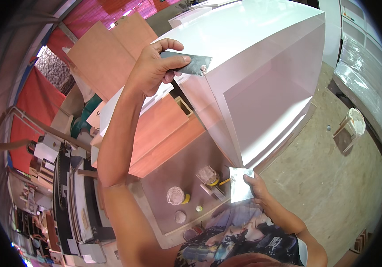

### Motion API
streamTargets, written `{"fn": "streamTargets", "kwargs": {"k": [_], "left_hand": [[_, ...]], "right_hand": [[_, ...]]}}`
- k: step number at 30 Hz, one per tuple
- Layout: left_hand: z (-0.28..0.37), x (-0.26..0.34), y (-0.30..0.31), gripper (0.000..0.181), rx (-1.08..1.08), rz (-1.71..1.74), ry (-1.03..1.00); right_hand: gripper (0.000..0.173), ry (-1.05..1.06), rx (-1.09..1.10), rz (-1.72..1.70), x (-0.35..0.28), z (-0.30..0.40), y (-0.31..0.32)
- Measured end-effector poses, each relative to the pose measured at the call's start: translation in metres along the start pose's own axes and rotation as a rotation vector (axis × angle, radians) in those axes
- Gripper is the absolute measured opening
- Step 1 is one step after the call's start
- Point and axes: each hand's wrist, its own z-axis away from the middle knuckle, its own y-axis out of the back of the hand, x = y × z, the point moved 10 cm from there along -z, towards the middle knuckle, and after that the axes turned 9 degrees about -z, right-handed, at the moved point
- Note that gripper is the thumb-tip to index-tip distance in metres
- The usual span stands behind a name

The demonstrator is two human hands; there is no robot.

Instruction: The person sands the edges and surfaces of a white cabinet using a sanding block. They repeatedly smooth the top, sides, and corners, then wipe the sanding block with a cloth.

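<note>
My left hand point(157, 65) is raised and grips a dark flat putty scraper point(194, 63) between thumb and fingers. A small lump of pinkish putty point(204, 69) sits at the scraper's corner, right by the near top corner of a large white cabinet point(251, 40). Whether the blade touches the cabinet, I cannot tell. Lower down, my right hand point(257, 187) holds a shiny pale rectangular plate point(241, 185) by its side, near my shirt. The cabinet has a wide opening point(267, 103) facing right.
On a brown board point(157, 193) stand a putty-smeared tin point(176, 196), a second tin point(207, 175) and a round lid point(180, 217). Wooden panels point(167, 123) lie left of the cabinet. A smeared stool point(351, 126) and plastic-wrapped furniture point(364, 80) are at right.
</note>
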Motion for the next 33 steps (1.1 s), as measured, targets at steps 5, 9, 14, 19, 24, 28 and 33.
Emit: {"fn": "streamTargets", "kwargs": {"k": [5,9,14,19,24,28,33], "left_hand": [[0.029,0.021,0.010,0.041,-0.078,0.500,-0.164],[0.117,0.019,0.020,0.039,0.347,0.290,-0.440],[0.184,-0.063,-0.086,0.025,0.212,0.314,-0.418],[0.240,-0.095,-0.188,0.028,0.295,0.128,-0.360],[0.277,-0.080,-0.211,0.032,0.317,-0.179,-0.605],[0.285,-0.083,-0.200,0.030,0.278,-0.225,-0.705],[0.301,-0.099,-0.177,0.041,0.220,-0.286,-0.742]], "right_hand": [[0.032,-0.005,0.014,0.004,-0.002,0.005,0.023],[0.031,0.039,0.012,-0.083,-0.016,0.011,0.016],[0.031,0.155,-0.026,-0.188,-0.043,0.024,-0.011],[0.027,0.159,-0.041,-0.419,-0.043,0.025,-0.035],[0.022,0.086,-0.100,-0.491,-0.022,0.021,-0.035],[0.024,0.044,-0.190,-0.495,0.000,0.030,-0.032],[0.029,0.173,-0.112,-0.402,0.015,0.050,-0.032]]}}
